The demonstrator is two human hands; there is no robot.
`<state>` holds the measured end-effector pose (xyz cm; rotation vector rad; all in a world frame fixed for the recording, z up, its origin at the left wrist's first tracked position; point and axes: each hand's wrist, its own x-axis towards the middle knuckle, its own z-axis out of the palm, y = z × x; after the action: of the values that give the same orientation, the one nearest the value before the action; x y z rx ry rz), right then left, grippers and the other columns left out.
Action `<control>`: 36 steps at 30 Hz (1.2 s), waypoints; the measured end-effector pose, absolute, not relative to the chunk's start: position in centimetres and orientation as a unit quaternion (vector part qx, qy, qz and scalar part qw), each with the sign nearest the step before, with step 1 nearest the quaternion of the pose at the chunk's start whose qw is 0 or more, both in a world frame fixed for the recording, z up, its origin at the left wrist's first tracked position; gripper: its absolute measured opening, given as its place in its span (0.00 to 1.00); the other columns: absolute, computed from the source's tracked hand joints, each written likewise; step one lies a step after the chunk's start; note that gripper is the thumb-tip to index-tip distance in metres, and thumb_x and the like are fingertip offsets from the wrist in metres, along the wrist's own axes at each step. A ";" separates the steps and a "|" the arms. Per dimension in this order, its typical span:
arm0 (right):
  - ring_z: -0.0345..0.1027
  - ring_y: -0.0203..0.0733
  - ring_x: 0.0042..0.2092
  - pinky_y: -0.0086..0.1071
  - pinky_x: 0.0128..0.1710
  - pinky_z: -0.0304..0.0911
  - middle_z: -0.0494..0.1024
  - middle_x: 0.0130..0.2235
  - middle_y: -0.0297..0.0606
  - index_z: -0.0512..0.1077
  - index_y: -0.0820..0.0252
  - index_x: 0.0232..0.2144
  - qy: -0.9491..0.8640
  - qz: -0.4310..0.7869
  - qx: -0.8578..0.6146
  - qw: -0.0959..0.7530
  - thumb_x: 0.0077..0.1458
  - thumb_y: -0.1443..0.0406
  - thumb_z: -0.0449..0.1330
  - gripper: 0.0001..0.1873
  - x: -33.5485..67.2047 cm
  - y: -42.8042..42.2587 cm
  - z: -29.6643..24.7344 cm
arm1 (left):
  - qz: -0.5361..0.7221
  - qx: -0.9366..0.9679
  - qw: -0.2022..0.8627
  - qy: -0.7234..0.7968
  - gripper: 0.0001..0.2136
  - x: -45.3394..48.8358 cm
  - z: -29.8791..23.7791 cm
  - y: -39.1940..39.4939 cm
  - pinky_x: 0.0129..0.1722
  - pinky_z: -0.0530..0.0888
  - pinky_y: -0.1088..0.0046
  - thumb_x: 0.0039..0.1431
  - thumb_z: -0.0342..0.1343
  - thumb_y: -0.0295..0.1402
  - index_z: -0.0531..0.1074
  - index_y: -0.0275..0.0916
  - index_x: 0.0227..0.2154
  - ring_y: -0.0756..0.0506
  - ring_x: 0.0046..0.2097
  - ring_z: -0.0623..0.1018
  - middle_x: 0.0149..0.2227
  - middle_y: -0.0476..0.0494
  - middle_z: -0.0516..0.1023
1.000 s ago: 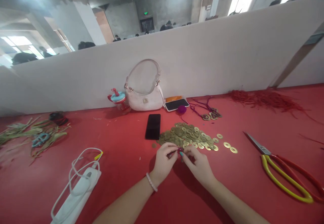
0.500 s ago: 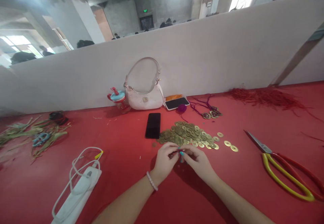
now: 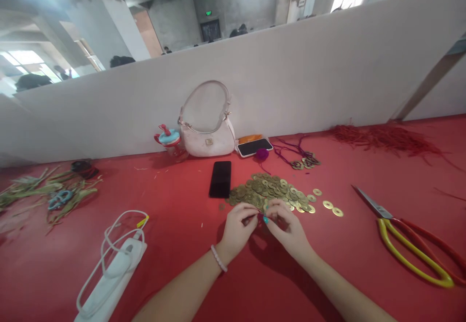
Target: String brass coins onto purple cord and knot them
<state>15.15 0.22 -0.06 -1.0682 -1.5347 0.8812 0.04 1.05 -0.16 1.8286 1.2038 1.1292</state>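
My left hand [image 3: 236,227] pinches one side of a small piece of purple cord [image 3: 260,217]. Thumb and finger of my right hand [image 3: 288,227] close on its other side, a short gap away. Fingers hide most of the cord, and I cannot tell if a coin is on it. Just beyond my hands lies a heap of brass coins [image 3: 267,190] with holes in the middle. A few loose coins [image 3: 327,204] lie to its right. Farther back, several coins tied with purple cord [image 3: 307,161] rest near a purple ball of cord [image 3: 261,154].
A black phone [image 3: 220,179] lies left of the coins. Big scissors [image 3: 386,215] with red and yellow handles lie right. A white power strip [image 3: 118,276] is at left. Behind stand a handbag [image 3: 209,142], a cup [image 3: 171,142] and a white partition [image 3: 291,79]; red strands [image 3: 386,140] lie far right.
My right hand has shifted slightly right, away from my left, and its fingers have lifted a little. More of the purple cord shows between the hands.
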 end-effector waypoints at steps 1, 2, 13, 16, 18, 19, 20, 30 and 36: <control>0.62 0.39 0.35 0.31 0.33 0.60 0.66 0.34 0.39 0.65 0.59 0.23 -0.625 0.379 -0.437 0.524 0.47 0.66 0.56 0.04 15.2 0.2 0.0 | 0.434 0.696 0.336 0.463 0.06 0.0 -0.2 1.1 0.35 0.72 0.72 0.51 0.53 0.25 0.75 0.36 0.29 0.47 0.36 0.74 0.33 0.42 0.75; 0.62 0.40 0.37 0.32 0.34 0.60 0.66 0.35 0.40 0.65 0.59 0.23 -0.604 0.406 -0.430 0.534 0.47 0.65 0.56 0.04 15.2 0.3 0.0 | 0.438 0.690 0.340 0.465 0.06 0.0 -0.2 1.2 0.35 0.72 0.73 0.51 0.53 0.25 0.75 0.36 0.29 0.47 0.36 0.74 0.33 0.42 0.75; 0.59 0.35 0.26 0.28 0.26 0.58 0.65 0.24 0.31 0.65 0.58 0.32 -0.624 0.407 -0.493 0.449 0.50 0.65 0.51 0.05 16.0 0.9 -0.4 | 0.468 0.647 0.356 0.485 0.06 -0.3 -0.1 1.6 0.38 0.71 0.71 0.50 0.53 0.24 0.75 0.35 0.29 0.47 0.38 0.74 0.34 0.42 0.75; 0.61 0.37 0.29 0.30 0.30 0.60 0.68 0.26 0.33 0.67 0.59 0.29 -0.735 0.296 -0.480 0.377 0.49 0.69 0.50 0.06 16.3 0.9 -0.2 | 0.471 0.647 0.355 0.483 0.06 -0.4 -0.2 1.6 0.39 0.71 0.70 0.51 0.53 0.24 0.75 0.35 0.29 0.47 0.38 0.74 0.35 0.41 0.75; 0.63 0.38 0.32 0.31 0.32 0.60 0.68 0.28 0.35 0.67 0.59 0.28 -0.775 0.249 -0.448 0.370 0.50 0.70 0.50 0.06 16.6 0.9 -0.1 | 0.472 0.648 0.354 0.481 0.06 -0.4 -0.2 1.7 0.39 0.71 0.70 0.51 0.53 0.25 0.75 0.35 0.29 0.47 0.38 0.74 0.35 0.41 0.75; 0.63 0.39 0.33 0.32 0.33 0.60 0.68 0.29 0.36 0.67 0.59 0.29 -0.785 0.232 -0.434 0.377 0.51 0.70 0.50 0.07 16.8 0.9 0.0 | 0.471 0.650 0.354 0.480 0.06 -0.4 -0.2 1.7 0.39 0.71 0.70 0.51 0.53 0.25 0.75 0.35 0.30 0.47 0.38 0.74 0.35 0.41 0.75; 0.63 0.39 0.32 0.32 0.33 0.60 0.68 0.29 0.36 0.67 0.58 0.30 -0.789 0.217 -0.425 0.386 0.52 0.70 0.49 0.07 16.9 0.9 0.0 | 0.470 0.653 0.354 0.477 0.06 -0.4 -0.2 1.7 0.39 0.71 0.70 0.51 0.52 0.25 0.75 0.35 0.30 0.47 0.38 0.74 0.35 0.41 0.75; 0.60 0.39 0.32 0.31 0.32 0.59 0.65 0.30 0.36 0.61 0.57 0.32 -0.755 0.172 -0.431 0.463 0.57 0.71 0.46 0.06 17.2 1.5 -0.2 | 0.396 0.716 0.393 0.419 0.06 0.1 0.4 1.1 0.39 0.70 0.71 0.52 0.52 0.25 0.74 0.34 0.29 0.46 0.37 0.74 0.34 0.41 0.75; 0.59 0.38 0.32 0.32 0.32 0.59 0.64 0.30 0.36 0.61 0.57 0.31 -0.764 0.177 -0.421 0.456 0.58 0.71 0.45 0.07 17.1 1.3 -0.2 | 0.365 0.743 0.402 0.391 0.07 0.1 0.8 0.9 0.38 0.69 0.72 0.55 0.52 0.29 0.74 0.35 0.28 0.47 0.37 0.73 0.34 0.41 0.74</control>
<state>17.10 1.31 -0.22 -1.0393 -1.8829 0.4363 0.07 0.86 0.85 1.8777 0.9888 0.9233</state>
